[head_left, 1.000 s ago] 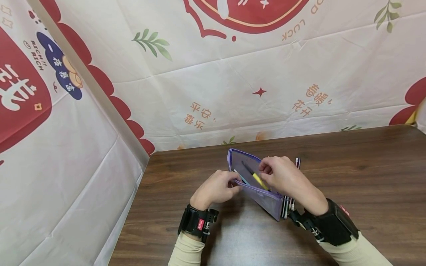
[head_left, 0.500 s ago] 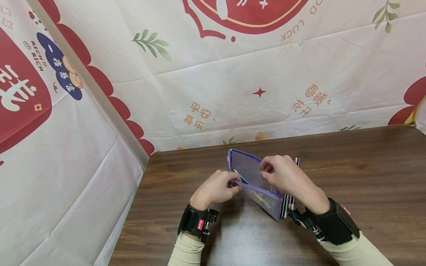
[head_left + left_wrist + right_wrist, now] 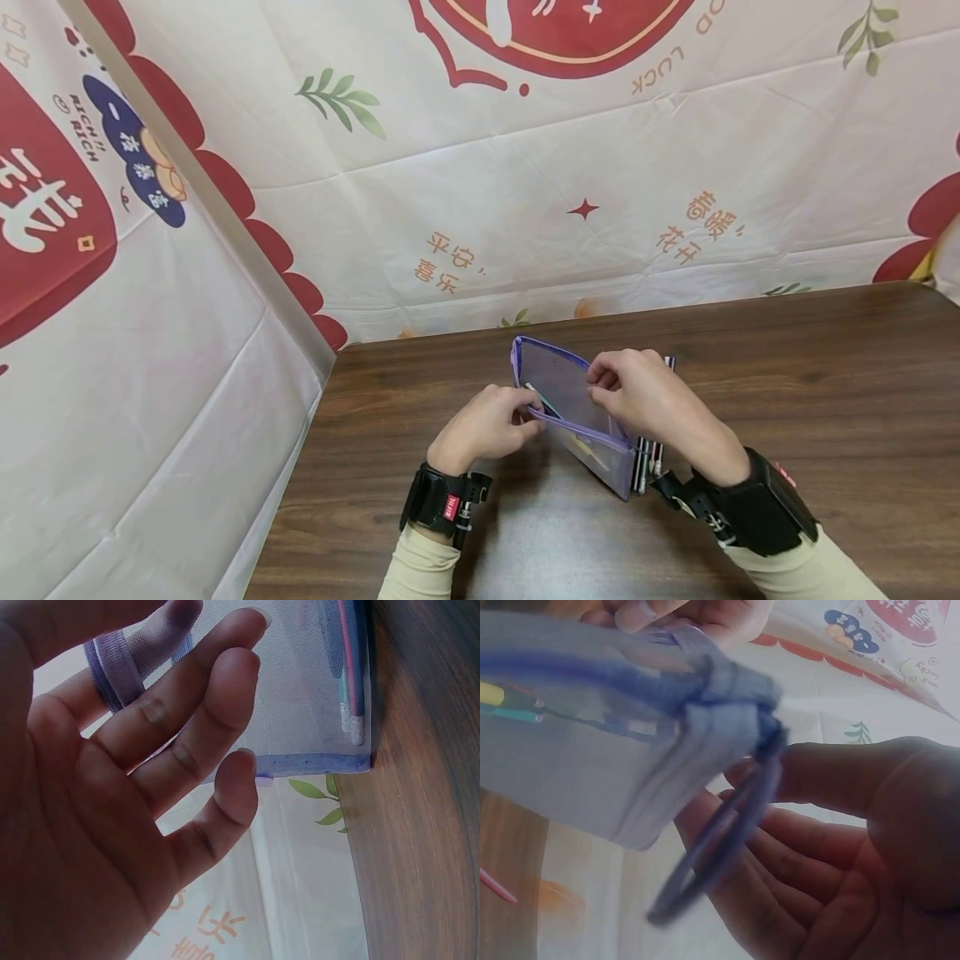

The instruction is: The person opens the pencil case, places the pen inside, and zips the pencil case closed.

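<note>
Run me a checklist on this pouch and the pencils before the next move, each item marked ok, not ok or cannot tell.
1. Purple mesh pouch open at the top: ok, its mouth gapes between the two long rims.
2. Left hand holding the near rim: ok, thumb and fingers are on it at its left end.
3. Right hand gripping the pouch: cannot tell, the fingers are at the far rim but contact is unclear.
4. Yellow item inside: ok, it shows through the mesh.
5. All pencils inside: not ok, several pencils lie on the table beside the pouch.
</note>
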`<move>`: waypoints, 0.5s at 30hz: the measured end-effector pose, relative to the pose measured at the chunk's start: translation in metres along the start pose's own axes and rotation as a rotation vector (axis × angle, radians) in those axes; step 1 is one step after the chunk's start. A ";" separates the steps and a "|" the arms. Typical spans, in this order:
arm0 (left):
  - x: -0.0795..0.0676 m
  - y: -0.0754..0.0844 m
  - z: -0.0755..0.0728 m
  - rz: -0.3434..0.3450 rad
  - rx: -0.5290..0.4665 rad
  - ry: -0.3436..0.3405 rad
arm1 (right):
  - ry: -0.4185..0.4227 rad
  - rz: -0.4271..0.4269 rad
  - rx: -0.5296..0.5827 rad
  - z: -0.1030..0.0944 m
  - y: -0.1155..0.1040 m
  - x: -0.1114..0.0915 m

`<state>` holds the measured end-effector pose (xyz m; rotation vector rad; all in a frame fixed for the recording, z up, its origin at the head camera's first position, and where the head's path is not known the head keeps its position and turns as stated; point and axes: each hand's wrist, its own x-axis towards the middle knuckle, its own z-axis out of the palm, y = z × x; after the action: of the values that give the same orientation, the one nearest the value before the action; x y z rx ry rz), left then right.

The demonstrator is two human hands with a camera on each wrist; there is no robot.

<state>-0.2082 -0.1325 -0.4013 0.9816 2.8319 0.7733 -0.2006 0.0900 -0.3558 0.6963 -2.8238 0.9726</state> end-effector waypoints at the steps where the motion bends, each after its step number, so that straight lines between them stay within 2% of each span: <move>1: 0.000 0.000 0.000 0.000 0.000 0.000 | -0.002 0.001 0.002 -0.001 0.000 0.000; 7: 0.000 0.000 0.000 0.000 0.004 0.007 | 0.002 0.012 0.011 -0.009 0.000 -0.002; 15: 0.001 0.000 0.002 0.004 0.018 0.014 | -0.008 0.016 -0.029 -0.015 0.011 -0.001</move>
<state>-0.2085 -0.1315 -0.4029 0.9884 2.8541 0.7596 -0.2052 0.1068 -0.3502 0.6771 -2.8489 0.9312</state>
